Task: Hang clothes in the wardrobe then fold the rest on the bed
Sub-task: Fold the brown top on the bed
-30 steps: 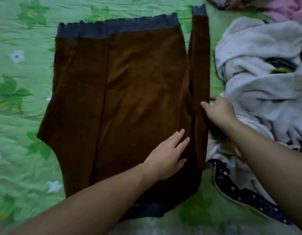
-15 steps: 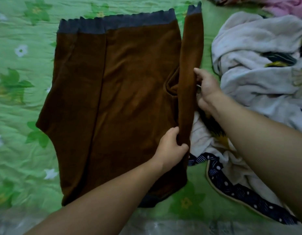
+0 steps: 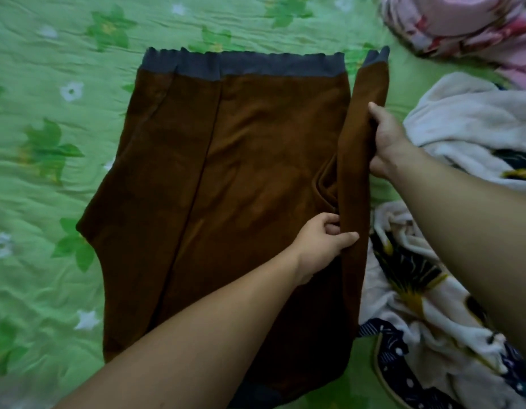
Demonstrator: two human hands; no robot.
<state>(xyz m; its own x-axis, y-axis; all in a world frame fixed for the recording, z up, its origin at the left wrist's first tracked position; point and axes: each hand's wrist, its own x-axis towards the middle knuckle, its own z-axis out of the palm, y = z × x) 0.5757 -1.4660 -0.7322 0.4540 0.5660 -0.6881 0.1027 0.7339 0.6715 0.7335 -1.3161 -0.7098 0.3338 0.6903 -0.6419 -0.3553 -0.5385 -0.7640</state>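
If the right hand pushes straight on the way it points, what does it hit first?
Beyond the sleeve it grips, the right hand would likely meet the sweater's body first; height above it is unclear.

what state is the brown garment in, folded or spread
Brown garment mostly spread flat on the bedsheet; left hand and right hand grip its sleeve.
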